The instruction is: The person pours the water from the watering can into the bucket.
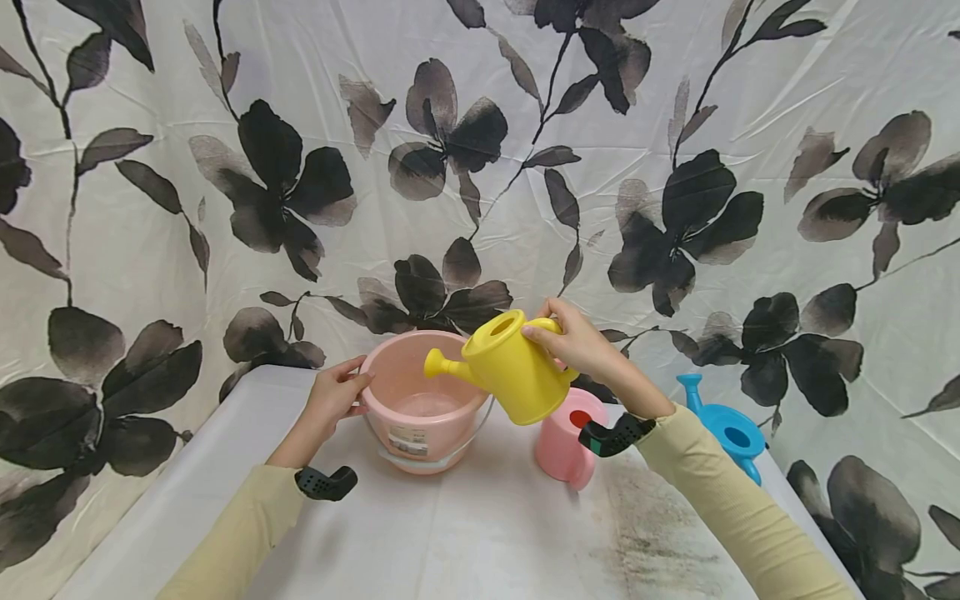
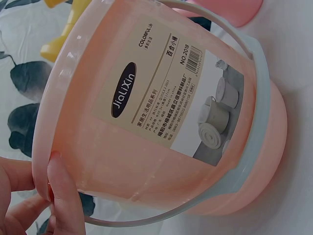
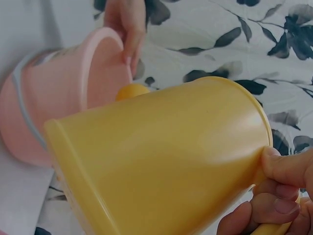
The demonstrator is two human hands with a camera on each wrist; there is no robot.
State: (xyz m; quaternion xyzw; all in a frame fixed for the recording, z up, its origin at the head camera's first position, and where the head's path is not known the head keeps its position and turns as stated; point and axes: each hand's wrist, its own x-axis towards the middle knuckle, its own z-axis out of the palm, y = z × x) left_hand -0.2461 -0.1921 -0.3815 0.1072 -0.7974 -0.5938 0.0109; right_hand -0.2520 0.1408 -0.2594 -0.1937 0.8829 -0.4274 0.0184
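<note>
A pink bucket (image 1: 420, 417) with a pale grey handle and a printed label (image 2: 171, 93) stands on the table. My left hand (image 1: 335, 398) pinches its left rim, thumb outside and fingers over the edge. In my right hand (image 1: 573, 337) is a yellow watering can (image 1: 517, 371), gripped by its handle and raised off the table. The can tilts left, and its spout (image 1: 450, 367) reaches over the bucket's opening. Close up in the right wrist view, the can's yellow body (image 3: 166, 152) covers part of the bucket (image 3: 44, 98).
A pink watering can (image 1: 562, 446) stands right of the bucket, below the yellow one. Farther right, a blue watering can (image 1: 731, 429) sits near the table's right edge. The white table (image 1: 420, 542) has a dark smudged patch (image 1: 652, 525). A flower-printed cloth (image 1: 525, 208) hangs behind.
</note>
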